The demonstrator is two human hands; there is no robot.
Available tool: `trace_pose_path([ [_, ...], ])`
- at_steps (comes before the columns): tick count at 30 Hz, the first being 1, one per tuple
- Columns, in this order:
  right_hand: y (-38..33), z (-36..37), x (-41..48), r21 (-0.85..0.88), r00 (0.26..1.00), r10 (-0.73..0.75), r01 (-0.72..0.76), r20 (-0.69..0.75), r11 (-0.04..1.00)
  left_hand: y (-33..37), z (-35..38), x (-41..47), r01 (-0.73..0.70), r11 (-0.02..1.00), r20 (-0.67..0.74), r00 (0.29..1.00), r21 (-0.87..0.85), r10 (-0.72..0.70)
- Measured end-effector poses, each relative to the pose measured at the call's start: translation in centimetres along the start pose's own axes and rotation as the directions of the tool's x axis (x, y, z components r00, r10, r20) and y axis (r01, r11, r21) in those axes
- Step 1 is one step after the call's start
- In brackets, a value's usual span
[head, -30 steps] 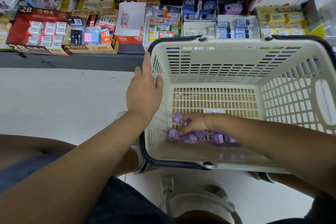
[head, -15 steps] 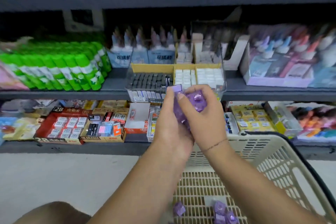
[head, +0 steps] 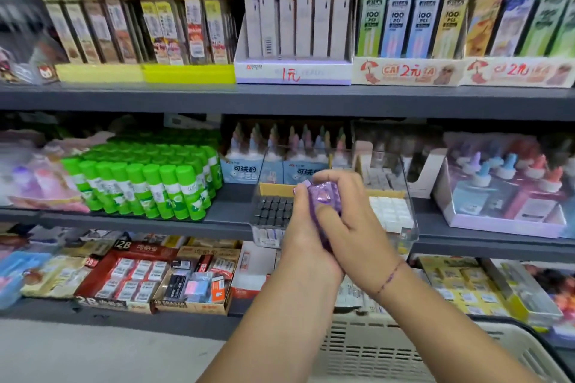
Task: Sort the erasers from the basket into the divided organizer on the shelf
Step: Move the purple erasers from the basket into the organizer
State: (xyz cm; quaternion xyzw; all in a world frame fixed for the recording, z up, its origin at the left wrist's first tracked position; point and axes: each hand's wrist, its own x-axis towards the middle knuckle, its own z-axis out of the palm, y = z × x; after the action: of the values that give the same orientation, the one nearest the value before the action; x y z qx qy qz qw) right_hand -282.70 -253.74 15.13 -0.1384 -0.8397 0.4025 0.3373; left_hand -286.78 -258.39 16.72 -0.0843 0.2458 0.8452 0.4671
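Both my hands are raised together in front of the middle shelf, cupping a bunch of purple wrapped erasers between them. My left hand presses them from the left and my right hand closes over them from the right. Right behind the hands stands the clear divided organizer: its left compartment holds dark grey erasers, its right one white erasers; the middle is hidden by my hands. The cream basket sits low at the bottom right, its inside out of view.
Green glue sticks stand left of the organizer, glue bottles in a tray to its right. The shelf below carries boxes of 2B erasers. Pencil lead packs fill the top shelf. Pale floor lies at the lower left.
My right hand picked purple erasers out of the basket, both hands closed around them and rose to the organizer on the middle shelf. The view tilted up from the basket to the shelves.
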Motion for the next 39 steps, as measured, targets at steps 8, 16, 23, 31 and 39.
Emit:
trace_pose_path([
  [8, -0.1, -0.3, 4.9, 0.433, 0.976, 0.183, -0.218, 0.122, 0.875, 4.2, -1.3, 2.5, -0.063, 0.995, -0.207, 0.975, 0.082, 0.079],
  [16, 4.5, 1.6, 14.6, 0.153, 0.813, 0.495, -0.556, 0.307, 0.817, 10.1, -3.6, 2.3, -0.161, 0.987, -0.331, 0.931, 0.000, 0.152],
  [23, 8.0, 6.3, 17.8, -0.243, 0.684, 0.637, -0.590, 0.354, 0.770, 11.4, -4.4, 2.5, -0.153, 0.987, -0.364, 0.918, 0.041, 0.157],
  [31, 7.4, 8.0, 18.3, -0.555, 0.707, 0.677, -0.486, 0.205, 0.675, 12.6, -5.3, 2.4, -0.161, 0.987, -0.375, 0.913, 0.029, 0.160],
  [39, 6.6, 7.5, 18.6, -0.620, 0.653, 0.706, -0.441, 0.275, 0.649, 12.5, -5.4, 2.3, -0.175, 0.984, -0.377, 0.909, 0.039, 0.177],
])
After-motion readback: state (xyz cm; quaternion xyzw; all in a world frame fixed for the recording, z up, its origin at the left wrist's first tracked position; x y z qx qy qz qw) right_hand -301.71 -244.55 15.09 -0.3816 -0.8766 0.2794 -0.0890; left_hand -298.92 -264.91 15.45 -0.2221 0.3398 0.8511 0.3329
